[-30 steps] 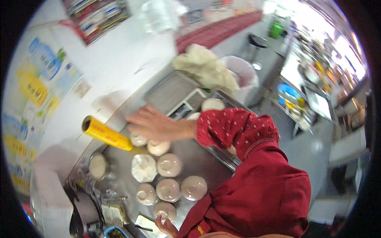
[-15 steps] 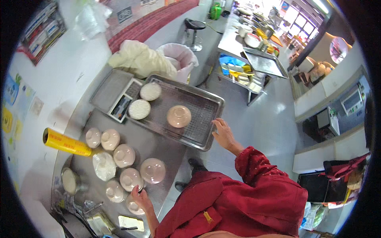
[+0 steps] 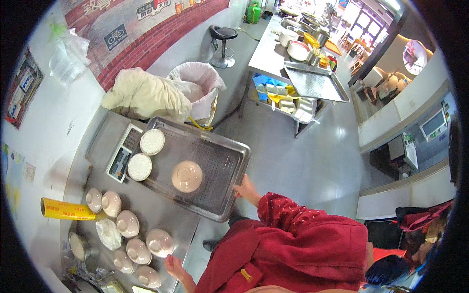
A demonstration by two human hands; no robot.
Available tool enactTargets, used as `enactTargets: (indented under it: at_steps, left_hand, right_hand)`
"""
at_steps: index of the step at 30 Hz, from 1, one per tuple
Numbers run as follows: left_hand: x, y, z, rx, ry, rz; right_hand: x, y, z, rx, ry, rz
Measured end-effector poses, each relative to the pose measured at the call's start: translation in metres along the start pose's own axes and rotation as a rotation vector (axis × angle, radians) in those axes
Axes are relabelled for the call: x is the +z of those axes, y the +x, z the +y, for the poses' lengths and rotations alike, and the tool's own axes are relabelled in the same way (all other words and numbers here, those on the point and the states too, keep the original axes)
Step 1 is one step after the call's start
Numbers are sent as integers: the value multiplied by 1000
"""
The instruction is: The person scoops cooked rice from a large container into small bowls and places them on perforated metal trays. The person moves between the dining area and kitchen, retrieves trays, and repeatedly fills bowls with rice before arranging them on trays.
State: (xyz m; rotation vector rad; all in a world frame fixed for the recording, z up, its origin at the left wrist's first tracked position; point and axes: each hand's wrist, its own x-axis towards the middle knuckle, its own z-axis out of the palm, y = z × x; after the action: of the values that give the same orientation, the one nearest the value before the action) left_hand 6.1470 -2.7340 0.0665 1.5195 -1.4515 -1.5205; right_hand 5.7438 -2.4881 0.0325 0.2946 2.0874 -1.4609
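My right hand (image 3: 245, 190) is at the right end of a perforated metal tray (image 3: 233, 193), its fingers closed on the rim. On the tray, a pink bowl (image 3: 187, 177) lies upside down, and two round bowls (image 3: 152, 142) of white, grainy food stand at its left end. My left hand (image 3: 175, 267) hovers at the steel table's edge, fingers slightly bent and apart, apparently holding nothing. Nearest to it are upturned pink bowls (image 3: 159, 242), several of them grouped on the table (image 3: 188, 227). A crumpled clear plastic bag (image 3: 108, 233) lies among them.
Behind the tray sit a digital scale (image 3: 119, 158), a cream cloth bundle (image 3: 146, 95) and a lined bin (image 3: 207, 88). A yellow film roll (image 3: 68, 209) and a metal pot (image 3: 78, 245) are at the left. Farther off stand a stool (image 3: 223, 44) and a loaded counter (image 3: 266, 58).
My right hand has come from just beside the tray's edge onto its rim. My left hand has drawn away from the bowls toward the table edge. The whole view has shifted.
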Motion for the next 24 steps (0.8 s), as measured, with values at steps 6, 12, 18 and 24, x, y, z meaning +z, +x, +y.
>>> enactTargets:
  at_steps: [6,12,18,24]
  left_hand:
    - [6,8,-25,45,47,-5]
    - [-15,29,-31,-293,-485,184]
    - [-17,36,-17,-315,-276,240]
    - [-23,65,-4,-369,-408,47]
  right_hand:
    - [-1,14,9,23,-84,-19]
    - [-22,-5,-36,-83,-916,-78]
    - [95,-61,-111,-690,-689,-465]
    - [273,-105,-86,-501,-625,-1030]
